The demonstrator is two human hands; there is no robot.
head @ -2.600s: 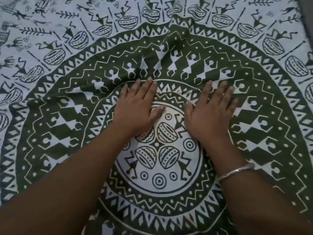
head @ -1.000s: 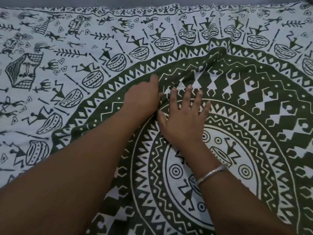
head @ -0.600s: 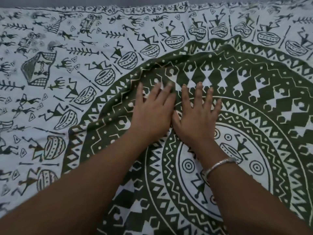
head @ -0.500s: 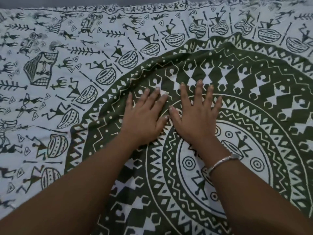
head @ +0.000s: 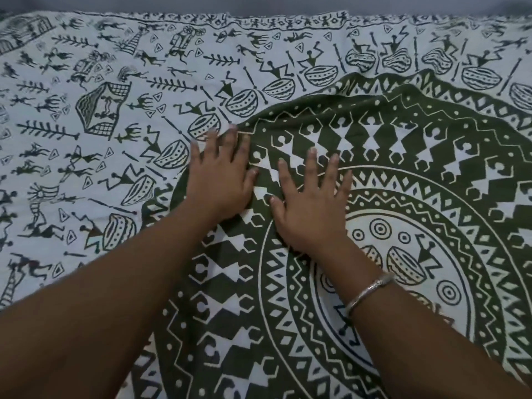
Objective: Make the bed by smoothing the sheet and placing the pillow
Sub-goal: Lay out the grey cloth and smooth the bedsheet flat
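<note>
A white bed sheet printed with dark green figures and a big round mandala fills the head view. My left hand lies flat on it, fingers straight, at the mandala's outer left edge. My right hand presses flat beside it, fingers spread, on the green ring; a silver bangle sits on that wrist. A few soft creases run through the cloth beyond my fingertips, toward the upper right. No pillow is in view.
The sheet's far edge runs along the top of the view, with a grey surface behind it. The cloth stretches out on all other sides past the frame.
Both flat hands have slid outward over the sheet, from the mandala's centre to its upper left rim. The left hand, briefly bunched on a fold, lies flat again.
</note>
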